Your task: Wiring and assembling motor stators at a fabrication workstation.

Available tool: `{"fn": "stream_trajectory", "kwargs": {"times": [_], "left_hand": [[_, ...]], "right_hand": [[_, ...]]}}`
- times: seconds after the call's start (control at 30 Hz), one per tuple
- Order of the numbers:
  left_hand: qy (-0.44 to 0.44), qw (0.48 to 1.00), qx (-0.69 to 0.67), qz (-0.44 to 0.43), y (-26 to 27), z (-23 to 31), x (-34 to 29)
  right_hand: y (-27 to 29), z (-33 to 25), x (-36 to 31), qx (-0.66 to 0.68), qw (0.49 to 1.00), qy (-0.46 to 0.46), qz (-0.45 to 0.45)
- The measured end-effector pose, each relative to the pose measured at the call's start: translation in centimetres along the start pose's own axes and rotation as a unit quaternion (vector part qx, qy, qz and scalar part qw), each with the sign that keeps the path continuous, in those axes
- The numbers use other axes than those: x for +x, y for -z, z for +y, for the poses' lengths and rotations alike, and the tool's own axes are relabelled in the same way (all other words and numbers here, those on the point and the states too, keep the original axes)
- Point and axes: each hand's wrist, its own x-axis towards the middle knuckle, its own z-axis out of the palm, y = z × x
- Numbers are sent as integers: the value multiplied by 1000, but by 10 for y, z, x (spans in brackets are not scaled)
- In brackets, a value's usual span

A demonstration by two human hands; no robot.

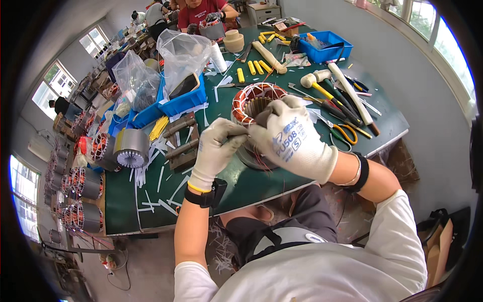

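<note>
- A person in a white short-sleeved top sits at a dark green surface (121, 206), both forearms reaching in from below.
- A ring-shaped motor part with orange-red wire coils laced in white (241, 108) stands on the surface, directly in front of the person and partly hidden by the right hand.
- The left hand (219, 146), in a white glove with grey fingers, is at the ring's near left side. Its grip is pressed together, thumb against fingers; whether a thin wire is pinched there cannot be told.
- The right hand (297, 132), gloved alike, curls over the ring's near right side, back of the hand upward. Its fingertips are hidden, so the state of its grip cannot be told.
- Thin reddish wires (259, 160) hang below the right hand.
- Left of the left hand lie a dark metal block with two round bars (182, 143), scattered white strips (176, 191) and a silver metal cylinder (132, 146).
- Right of the ring are orange-handled scissors (348, 135) and a pale-headed mallet (308, 80).
- Beyond it are small yellow rolls (252, 68) and a blue plastic tray (327, 55).
- At the far end, a co-worker in a red shirt (198, 15) handles a similar part.
</note>
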Motion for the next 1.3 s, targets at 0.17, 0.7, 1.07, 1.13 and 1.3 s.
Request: {"fn": "stream_trajectory", "kwargs": {"times": [0.17, 0.7, 1.07, 1.13, 1.3], "left_hand": [[-20, 1000, 7, -7, -2, -1, -3], [298, 861, -412, 11, -98, 70, -19], [308, 718, -597, 182, -130, 33, -16], [315, 705, -605, 193, -130, 32, -15], [371, 651, -620, 232, -125, 36, -18]], "right_hand": [[-6, 15, -9, 87, 996, 12, 27], [-47, 50, -64, 380, 895, -229, 51], [-42, 43, -67, 343, 915, -197, 82], [-41, 42, -68, 317, 928, -175, 88], [-17, 44, -71, 312, 938, -110, 107]]}}
